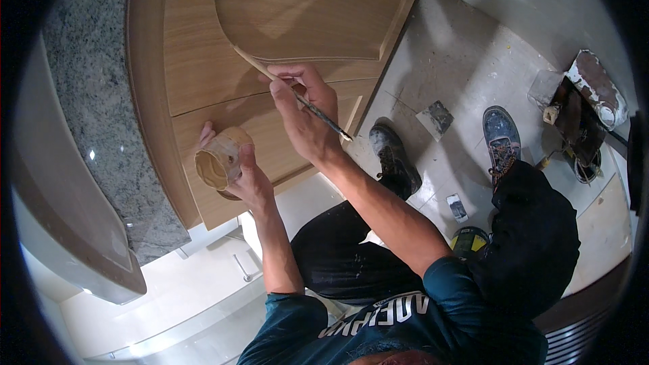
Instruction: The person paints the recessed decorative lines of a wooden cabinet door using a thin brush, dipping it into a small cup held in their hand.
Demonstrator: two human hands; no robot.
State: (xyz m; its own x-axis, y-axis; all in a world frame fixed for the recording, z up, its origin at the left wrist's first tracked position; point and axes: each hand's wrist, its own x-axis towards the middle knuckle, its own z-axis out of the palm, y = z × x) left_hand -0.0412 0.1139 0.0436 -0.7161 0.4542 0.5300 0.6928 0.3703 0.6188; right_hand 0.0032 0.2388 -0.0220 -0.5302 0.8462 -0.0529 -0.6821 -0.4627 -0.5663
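Observation:
My left hand (pixel 251 186) is closed around a small cup (pixel 211 169), tilted so that its tan-coated inside shows. In my right hand (pixel 309 108) is a slim paintbrush (pixel 253 62), pinched between thumb and fingers. Its tan end points up and left, at or just above the curved groove of a light wood cabinet door (pixel 196 40); whether it touches I cannot tell. The darker end sticks out below the hand, with a pale tip. Just below the door lies a second wood panel (pixel 277 138), beside both hands.
A speckled grey stone countertop (pixel 94 101) runs along the left, next to a curved pale basin (pixel 81 209). Right of the cabinet, my shoes (pixel 501 128) stand on the stained tile floor (pixel 466 54). A green and yellow can (pixel 469 240) sits by my leg. Paint-smeared containers (pixel 596 91) lie at far right.

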